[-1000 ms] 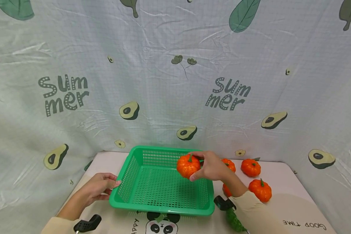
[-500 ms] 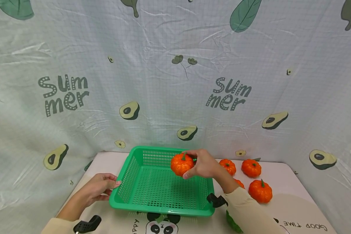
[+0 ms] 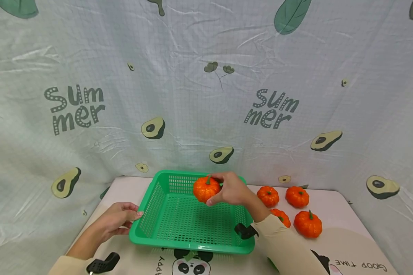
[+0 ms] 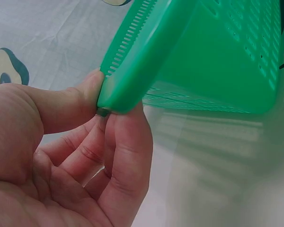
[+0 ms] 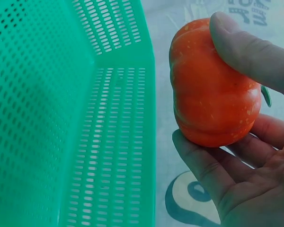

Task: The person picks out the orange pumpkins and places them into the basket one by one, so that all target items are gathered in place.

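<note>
A green plastic basket [image 3: 192, 246] with perforated walls stands on the table. My left hand [image 3: 117, 220] pinches its left rim; in the left wrist view the thumb [image 4: 87, 97] lies on one side of the rim and curled fingers on the other. Over the basket's back right part, my right hand [image 3: 231, 190] holds a small orange pumpkin [image 3: 205, 190] with a green stem. The right wrist view shows that pumpkin [image 5: 210, 90] between thumb and fingers, apart from the basket wall [image 5: 109, 151].
Right of the basket sit several more orange pumpkins, among them a front right one [image 3: 308, 224] and a back right one [image 3: 297, 197]. My right sleeve [image 3: 278, 236] partly covers a green vegetable [image 3: 272, 264]. A printed curtain [image 3: 192, 95] hangs behind the table [image 3: 344, 225].
My right hand has moved left with the pumpkin, further over the basket. More of the pumpkins on the table show now, and less of the green vegetable. My left hand stays on the rim.
</note>
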The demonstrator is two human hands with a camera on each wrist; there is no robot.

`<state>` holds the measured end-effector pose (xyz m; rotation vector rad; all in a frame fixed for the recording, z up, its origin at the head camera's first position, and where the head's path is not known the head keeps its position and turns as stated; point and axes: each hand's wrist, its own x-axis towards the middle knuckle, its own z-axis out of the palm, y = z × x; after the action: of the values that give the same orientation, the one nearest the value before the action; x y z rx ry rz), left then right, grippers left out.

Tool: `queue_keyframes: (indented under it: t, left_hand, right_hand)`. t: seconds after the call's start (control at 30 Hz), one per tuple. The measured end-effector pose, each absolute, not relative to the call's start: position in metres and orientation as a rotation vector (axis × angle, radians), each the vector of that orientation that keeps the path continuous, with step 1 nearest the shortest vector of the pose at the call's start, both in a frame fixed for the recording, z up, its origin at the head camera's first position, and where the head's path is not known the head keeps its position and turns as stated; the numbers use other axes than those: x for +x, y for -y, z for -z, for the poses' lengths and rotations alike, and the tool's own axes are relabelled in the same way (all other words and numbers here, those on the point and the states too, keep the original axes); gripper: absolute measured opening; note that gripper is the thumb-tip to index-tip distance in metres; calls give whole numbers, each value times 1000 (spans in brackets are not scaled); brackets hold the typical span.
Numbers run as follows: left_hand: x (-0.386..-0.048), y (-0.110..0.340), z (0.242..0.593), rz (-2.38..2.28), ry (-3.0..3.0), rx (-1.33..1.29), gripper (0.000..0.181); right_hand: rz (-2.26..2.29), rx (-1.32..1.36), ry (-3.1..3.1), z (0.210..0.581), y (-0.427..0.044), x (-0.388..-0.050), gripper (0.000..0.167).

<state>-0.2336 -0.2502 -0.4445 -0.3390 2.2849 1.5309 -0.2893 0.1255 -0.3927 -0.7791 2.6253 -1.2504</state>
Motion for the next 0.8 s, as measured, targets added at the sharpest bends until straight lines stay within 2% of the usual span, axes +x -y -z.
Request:
queue_keyframes:
  t: [0.8]
  left_hand:
    - [-234,249,444,-1524,-2293,-331,29]
  right_hand:
    - [1349,-684,-2588,410,-89,-303,89]
